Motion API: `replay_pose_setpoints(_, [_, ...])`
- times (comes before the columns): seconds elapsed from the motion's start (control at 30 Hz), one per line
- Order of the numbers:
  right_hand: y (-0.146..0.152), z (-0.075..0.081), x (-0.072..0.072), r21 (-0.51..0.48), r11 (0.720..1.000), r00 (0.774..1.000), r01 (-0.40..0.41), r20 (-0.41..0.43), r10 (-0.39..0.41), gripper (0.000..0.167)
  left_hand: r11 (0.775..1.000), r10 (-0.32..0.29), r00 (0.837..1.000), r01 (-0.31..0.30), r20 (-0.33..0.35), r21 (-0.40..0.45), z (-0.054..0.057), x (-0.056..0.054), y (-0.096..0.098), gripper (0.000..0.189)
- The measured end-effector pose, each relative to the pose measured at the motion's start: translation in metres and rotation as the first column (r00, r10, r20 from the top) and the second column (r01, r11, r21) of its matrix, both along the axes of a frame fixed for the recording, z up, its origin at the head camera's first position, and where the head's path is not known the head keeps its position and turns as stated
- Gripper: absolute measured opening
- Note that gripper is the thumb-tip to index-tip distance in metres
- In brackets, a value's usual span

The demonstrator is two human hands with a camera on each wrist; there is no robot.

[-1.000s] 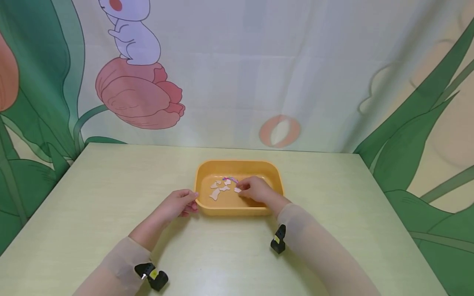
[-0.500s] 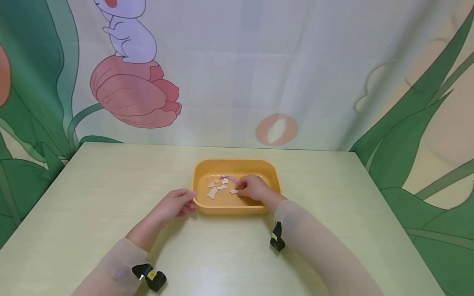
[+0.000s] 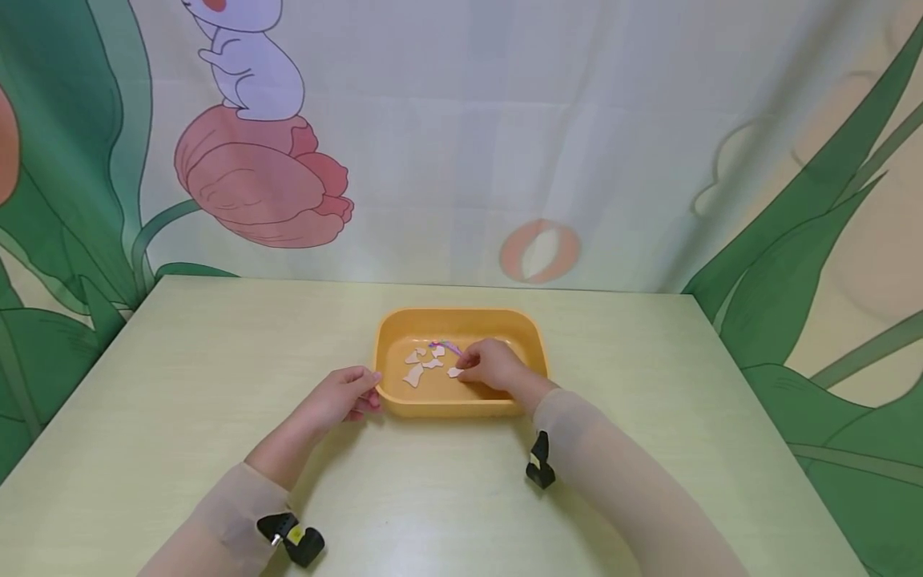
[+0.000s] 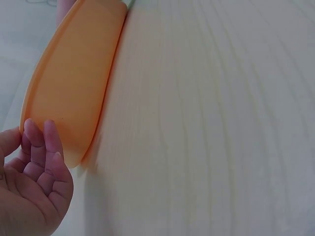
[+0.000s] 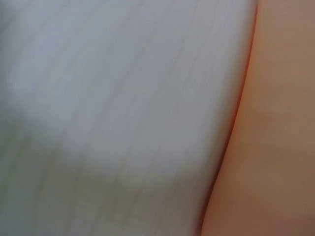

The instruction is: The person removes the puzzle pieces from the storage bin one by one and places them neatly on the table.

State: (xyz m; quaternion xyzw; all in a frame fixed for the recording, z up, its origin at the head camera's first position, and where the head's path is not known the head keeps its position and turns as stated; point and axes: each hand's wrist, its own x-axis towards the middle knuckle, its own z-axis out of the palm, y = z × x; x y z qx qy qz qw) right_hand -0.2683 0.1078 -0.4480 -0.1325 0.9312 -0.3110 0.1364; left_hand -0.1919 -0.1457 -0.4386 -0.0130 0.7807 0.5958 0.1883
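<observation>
A yellow tray (image 3: 454, 409) stands on the table with several small pale, flat, irregular pieces (image 3: 413, 375) on its floor. A pink and purple curved strip (image 3: 449, 347) lies behind them, one end running to my right fingers. My left hand (image 3: 348, 395) pinches the tray's left rim, thumb over the edge and fingers against the outer wall, as the left wrist view shows. My right hand (image 3: 497, 366) reaches into the tray, thumb and forefinger bent together at a pale piece (image 3: 454, 373) that sticks out to their left. The right wrist view shows only the tray's outer wall (image 5: 275, 123) and tabletop.
The light wood-grain table (image 3: 613, 361) extends on both sides of the tray. Behind it hangs a curtain (image 3: 418, 144) printed with a rabbit, flowers and leaves. A small black camera (image 3: 292, 538) is strapped to the left sleeve, another camera (image 3: 540, 461) to the right.
The pale piece at my right fingertips has shifted slightly left and nearer relative to the other pieces. My left hand stays on the rim; the whole head view has shifted a little.
</observation>
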Motion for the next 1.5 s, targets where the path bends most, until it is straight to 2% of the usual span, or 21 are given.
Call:
replay_pose_setpoints(0.17, [0.000,0.003,0.001,-0.098,0.995,0.999,0.033,0.008,-0.032,0.015,1.000,0.026,1.000,-0.026,0.003,-0.007,0.001,0.001,0.001,0.027])
replay_pose_setpoints(0.4, [0.006,0.006,0.001,-0.235,0.968,0.996,0.086,0.021,-0.083,0.018,0.998,0.063,0.998,-0.063,0.007,0.006,0.001,0.003,0.003,0.026])
replay_pose_setpoints(0.57, [0.012,0.010,0.001,-0.235,0.969,0.996,0.083,-0.018,-0.089,0.017,0.998,0.068,0.998,-0.068,0.013,0.002,0.001,0.002,0.003,0.026])
replay_pose_setpoints(0.8, [0.026,0.026,0.011,-0.196,0.978,0.994,0.064,-0.074,-0.080,0.017,0.998,0.063,0.998,-0.063,0.005,0.004,0.001,0.001,0.003,0.026])
replay_pose_setpoints(1.1, [0.050,0.037,0.016,-0.163,0.984,0.987,0.075,-0.129,-0.097,0.017,0.998,0.063,0.998,-0.063,0.001,-0.013,-0.002,-0.001,0.002,0.027])
replay_pose_setpoints(1.5, [0.073,0.042,0.020,-0.196,0.971,0.980,0.139,-0.112,-0.163,0.020,0.998,0.069,0.998,-0.069,0.005,-0.014,-0.001,0.000,0.003,0.026])
